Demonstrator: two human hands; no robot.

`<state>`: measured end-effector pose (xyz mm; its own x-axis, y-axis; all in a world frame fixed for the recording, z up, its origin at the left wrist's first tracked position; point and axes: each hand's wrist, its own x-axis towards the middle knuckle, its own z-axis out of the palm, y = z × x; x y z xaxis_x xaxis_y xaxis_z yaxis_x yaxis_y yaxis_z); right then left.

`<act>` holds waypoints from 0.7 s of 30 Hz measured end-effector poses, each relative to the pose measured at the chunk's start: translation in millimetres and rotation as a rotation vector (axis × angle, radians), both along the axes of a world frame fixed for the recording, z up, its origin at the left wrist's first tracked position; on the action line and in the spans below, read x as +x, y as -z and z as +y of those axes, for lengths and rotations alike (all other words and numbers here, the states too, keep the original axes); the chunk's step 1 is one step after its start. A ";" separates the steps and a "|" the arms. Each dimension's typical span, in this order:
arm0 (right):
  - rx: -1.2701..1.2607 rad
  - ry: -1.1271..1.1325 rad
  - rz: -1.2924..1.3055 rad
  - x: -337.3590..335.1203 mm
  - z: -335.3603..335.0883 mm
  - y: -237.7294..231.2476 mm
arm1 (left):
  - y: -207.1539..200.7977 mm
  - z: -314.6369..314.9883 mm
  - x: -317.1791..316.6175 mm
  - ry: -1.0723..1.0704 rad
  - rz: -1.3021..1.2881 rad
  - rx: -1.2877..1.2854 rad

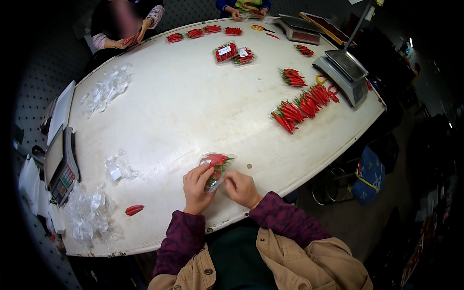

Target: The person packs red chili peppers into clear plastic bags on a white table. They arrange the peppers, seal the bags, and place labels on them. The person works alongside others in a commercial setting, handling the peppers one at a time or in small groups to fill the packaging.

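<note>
A clear plastic bag of red chillies lies on the table close in front of me, its green stems toward my hands. My left hand holds the bag from its left side, the fingers bent over the plastic. At the bag's right edge, my right hand is closed, thumb and forefinger pinched at the plastic. The exact grip of its fingertips is partly hidden. Left of my hands lie a few loose red chillies.
Empty clear bags pile up beside a scale at left; more bags lie beyond. Chilli bundles, scissors and another scale stand at right. Packed chillies lie farther off. Two people work across the table.
</note>
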<state>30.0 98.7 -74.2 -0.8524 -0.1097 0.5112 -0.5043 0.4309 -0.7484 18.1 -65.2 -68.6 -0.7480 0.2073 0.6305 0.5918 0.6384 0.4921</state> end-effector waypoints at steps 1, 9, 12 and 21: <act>-0.003 -0.002 -0.008 -0.1 0.0 0.6 | -0.9 0.1 0.3 0.002 -0.004 0.003; -0.008 -0.007 -0.023 -0.5 -0.3 2.2 | 2.3 -1.2 -0.6 -0.001 -0.003 0.000; -0.002 -0.001 -0.029 0.8 -0.5 2.6 | 1.2 -1.9 0.9 -0.001 -0.013 -0.004; 0.012 0.008 -0.026 0.6 -0.2 5.7 | -0.2 -3.7 0.5 -0.007 -0.029 -0.015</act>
